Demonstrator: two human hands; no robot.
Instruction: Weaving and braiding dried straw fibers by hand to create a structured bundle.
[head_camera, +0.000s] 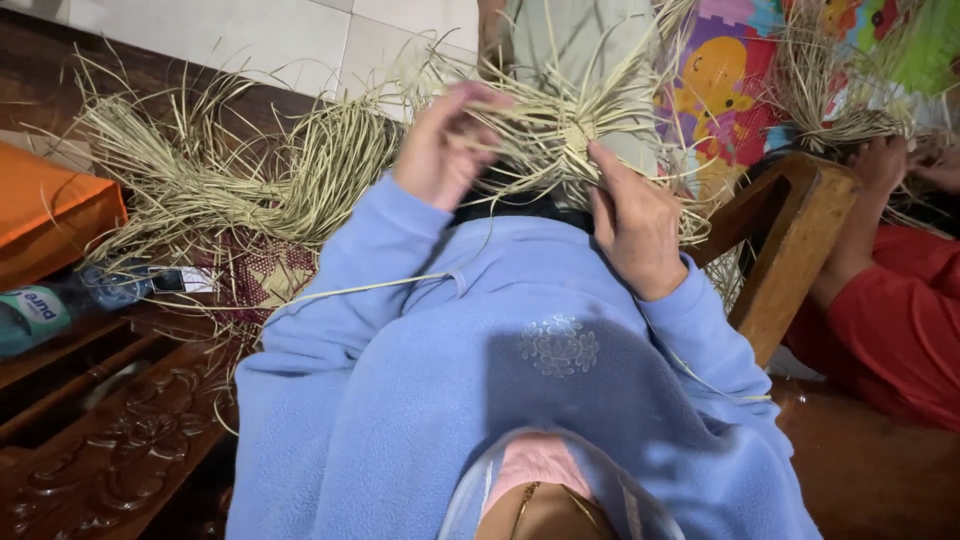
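A small woven piece of pale straw strips (560, 135) sits over my lap, loose ends fanning out on all sides. My left hand (445, 150) pinches several strips at its left side, fingers curled around them. My right hand (635, 225) rests on the right part of the weave, its index finger pressing near the woven centre. Both arms are in light blue fleece sleeves. One long strip trails down across my left sleeve.
A big heap of loose straw (215, 175) lies left on a patterned mat. An orange box (50, 215) and a plastic bottle (45, 310) sit on carved wooden furniture (110, 450). At right, a person in a red sleeve (890, 320) handles straw beyond a wooden armrest (790, 250).
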